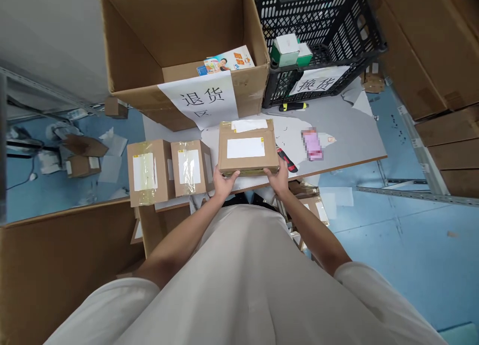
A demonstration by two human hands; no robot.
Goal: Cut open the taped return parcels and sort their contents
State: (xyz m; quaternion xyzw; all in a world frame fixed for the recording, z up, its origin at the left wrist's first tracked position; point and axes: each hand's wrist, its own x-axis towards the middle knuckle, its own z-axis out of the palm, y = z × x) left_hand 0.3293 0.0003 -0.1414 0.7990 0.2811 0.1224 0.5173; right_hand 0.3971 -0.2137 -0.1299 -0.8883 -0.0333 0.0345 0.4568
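- The box [247,153] sits between the two hands at the near edge of the table [344,135], in front of the person's shirt [243,275]; whether its base rests on the table cannot be told
- The left hand [223,183] grips its near left corner, thumb along the near edge, fingers against the left side and partly hidden
- The right hand [279,180] mirrors this at the near right corner, thumb on the near edge, fingers partly out of sight at the right side
- Each hand is half curled, opened only as far as its corner needs, and both have hold of this one box
- A white label [245,147] lies on its top, and tape runs along its edges
- Behind it stands a tall open carton [202,26] with a sign [202,98] on its front; printed packs [230,61] lie inside
- Right of that, a black crate [277,87] holds green-and-white cartons [287,50] and bears a second sign [320,81]
- Two taped boxes [189,168] stand left of the left hand, the nearer one just beside it
- A red knife [287,159] lies just beyond the right hand, a yellow knife [294,106] in front of the crate
- A blurred pink item [312,144] lies farther right
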